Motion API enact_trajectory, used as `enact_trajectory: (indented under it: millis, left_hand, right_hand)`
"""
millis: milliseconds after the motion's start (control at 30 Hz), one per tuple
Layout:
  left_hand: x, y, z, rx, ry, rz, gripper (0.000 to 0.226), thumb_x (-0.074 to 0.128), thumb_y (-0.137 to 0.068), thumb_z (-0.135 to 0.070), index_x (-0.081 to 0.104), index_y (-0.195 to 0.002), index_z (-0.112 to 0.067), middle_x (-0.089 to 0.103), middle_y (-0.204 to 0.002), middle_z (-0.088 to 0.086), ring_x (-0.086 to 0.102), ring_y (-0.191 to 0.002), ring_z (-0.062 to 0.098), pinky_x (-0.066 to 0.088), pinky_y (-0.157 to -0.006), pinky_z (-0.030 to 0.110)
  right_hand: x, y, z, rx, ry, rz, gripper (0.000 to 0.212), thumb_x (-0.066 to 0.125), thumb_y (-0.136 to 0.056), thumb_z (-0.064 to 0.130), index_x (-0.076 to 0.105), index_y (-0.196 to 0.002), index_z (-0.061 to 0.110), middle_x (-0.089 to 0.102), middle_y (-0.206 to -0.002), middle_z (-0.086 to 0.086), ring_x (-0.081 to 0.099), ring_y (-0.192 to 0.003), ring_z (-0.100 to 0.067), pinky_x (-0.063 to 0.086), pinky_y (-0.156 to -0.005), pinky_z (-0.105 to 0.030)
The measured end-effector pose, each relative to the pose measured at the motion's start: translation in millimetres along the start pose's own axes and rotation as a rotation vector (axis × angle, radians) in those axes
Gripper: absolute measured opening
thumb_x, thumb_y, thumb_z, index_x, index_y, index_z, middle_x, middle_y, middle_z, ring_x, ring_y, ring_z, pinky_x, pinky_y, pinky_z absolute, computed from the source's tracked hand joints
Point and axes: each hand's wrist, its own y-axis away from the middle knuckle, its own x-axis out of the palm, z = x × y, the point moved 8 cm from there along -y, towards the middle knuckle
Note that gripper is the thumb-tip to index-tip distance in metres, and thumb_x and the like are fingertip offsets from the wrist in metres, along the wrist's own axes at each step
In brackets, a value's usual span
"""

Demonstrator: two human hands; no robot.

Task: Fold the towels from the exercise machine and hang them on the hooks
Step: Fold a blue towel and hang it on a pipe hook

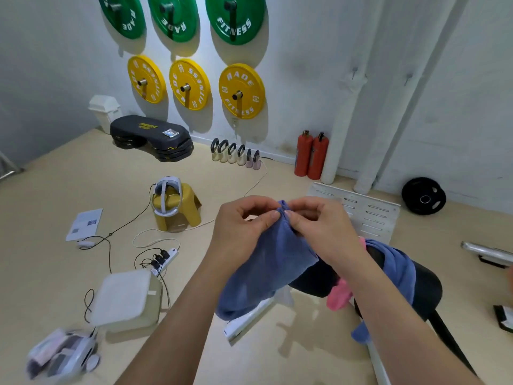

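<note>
pinching blue towel (272, 262) at its top edge with left hand (244, 220) and right hand (319, 226), set close together, thumb and forefinger of each nipped on a bunched bit of hem, other fingers loosely curled. held up in the air just above seat (427, 284), hanging limp from the pinch, lower end sagging toward the machine's white frame.

soft and light by the look: droops at once, keeps no shape, unlikely to slip from a dry pinch. best taken at two corners of one edge, drawn apart and shaken flat; gripped mid-edge as now, would only bunch.

draped over seat, crumpled and not yet folded: second towel (397, 262), also blue, and pink towel (340, 295), partly hidden behind the right forearm.

below, pale smooth floor (69, 176), strewn with cables, power strip (166, 258), white box (125, 298), stool (177, 209) bearing a headset. probably to be folded in the air or against seat. along white wall: yellow plates (241, 90), green ones above, kettlebells (236, 154), extinguishers (311, 154). higher right, two small dark pegs (354, 71), maybe the hooks; too small to tell.
</note>
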Motion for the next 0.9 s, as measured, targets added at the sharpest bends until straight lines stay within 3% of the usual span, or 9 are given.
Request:
enact_trajectory:
  millis: [167, 267, 433, 533, 633, 733, 833, 900]
  left_hand:
    - [1, -8, -11, 0.031, 0.02, -0.017, 0.026, 0.068, -0.081, 0.001, 0.071, -0.078, -0.025, 0.072, -0.076, -0.008, 0.068, -0.08, 0.01, 0.055, -0.078, 0.024]
    - [-1, -20, -16, 0.034, 0.074, 0.003, 0.025, 0.065, -0.083, 0.002, 0.071, -0.08, -0.023, 0.072, -0.076, -0.007, 0.067, -0.079, 0.01, 0.054, -0.073, 0.02]
    - [-15, -48, -11, 0.03, 0.178, 0.05, 0.022, 0.063, -0.085, 0.001, 0.07, -0.084, -0.02, 0.071, -0.083, 0.0, 0.064, -0.082, 0.015, 0.051, -0.076, 0.029]
    - [-31, -72, -8, 0.056, 0.123, 0.142, 0.026, 0.062, -0.085, -0.004, 0.071, -0.099, -0.025, 0.072, -0.098, 0.002, 0.065, -0.094, 0.023, 0.053, -0.084, 0.035]
    - [-51, -96, -7, 0.086, 0.022, 0.232, 0.033, 0.062, -0.087, -0.003, 0.073, -0.092, -0.033, 0.073, -0.095, -0.007, 0.066, -0.096, 0.012, 0.052, -0.088, 0.029]
    - [-75, -120, -7, 0.134, -0.069, 0.211, 0.032, 0.064, -0.083, 0.0, 0.071, -0.077, -0.03, 0.068, -0.073, -0.015, 0.06, -0.075, 0.001, 0.05, -0.074, 0.021]
    - [-95, -145, -4, 0.165, -0.051, 0.165, 0.021, 0.063, -0.083, 0.001, 0.069, -0.083, -0.019, 0.067, -0.075, -0.008, 0.058, -0.074, 0.005, 0.049, -0.073, 0.02]
    - [-106, -162, -1, 0.164, 0.009, 0.166, 0.017, 0.064, -0.083, -0.003, 0.068, -0.086, -0.019, 0.067, -0.079, -0.001, 0.06, -0.078, 0.011, 0.05, -0.075, 0.024]
  right_hand:
    - [-10, -3, 21, -0.093, 0.022, -0.001, 0.021, 0.067, -0.087, 0.009, 0.071, -0.079, 0.028, 0.074, -0.076, 0.01, 0.07, -0.076, -0.002, 0.053, -0.072, -0.013]
    - [-13, -12, 30, -0.101, 0.054, -0.005, 0.014, 0.067, -0.087, 0.011, 0.073, -0.085, 0.023, 0.075, -0.08, 0.01, 0.07, -0.077, -0.001, 0.051, -0.07, -0.009]
    - [-1, -40, 47, -0.116, 0.064, 0.031, 0.016, 0.068, -0.086, 0.008, 0.075, -0.087, 0.022, 0.076, -0.082, 0.007, 0.071, -0.08, -0.003, 0.054, -0.074, -0.013]
    - [15, -61, 53, -0.097, 0.09, 0.043, 0.014, 0.069, -0.086, 0.01, 0.076, -0.09, 0.02, 0.077, -0.084, 0.005, 0.071, -0.084, -0.003, 0.055, -0.08, -0.018]
    - [34, -83, 54, -0.042, 0.092, 0.058, 0.012, 0.07, -0.084, 0.011, 0.076, -0.093, 0.017, 0.076, -0.085, 0.005, 0.071, -0.083, -0.003, 0.055, -0.079, -0.018]
    - [53, -101, 51, -0.014, 0.119, 0.038, 0.011, 0.07, -0.082, 0.008, 0.064, -0.089, 0.015, 0.069, -0.071, 0.003, 0.064, -0.068, -0.008, 0.051, -0.067, -0.02]
    - [70, -114, 53, -0.064, 0.207, 0.022, 0.01, 0.065, -0.086, 0.011, 0.058, -0.088, 0.018, 0.065, -0.087, -0.005, 0.06, -0.072, -0.012, 0.05, -0.068, -0.024]
    - [78, -118, 52, -0.101, 0.26, -0.004, 0.015, 0.064, -0.088, 0.011, 0.059, -0.099, 0.02, 0.062, -0.104, -0.002, 0.061, -0.088, -0.008, 0.047, -0.078, -0.014]
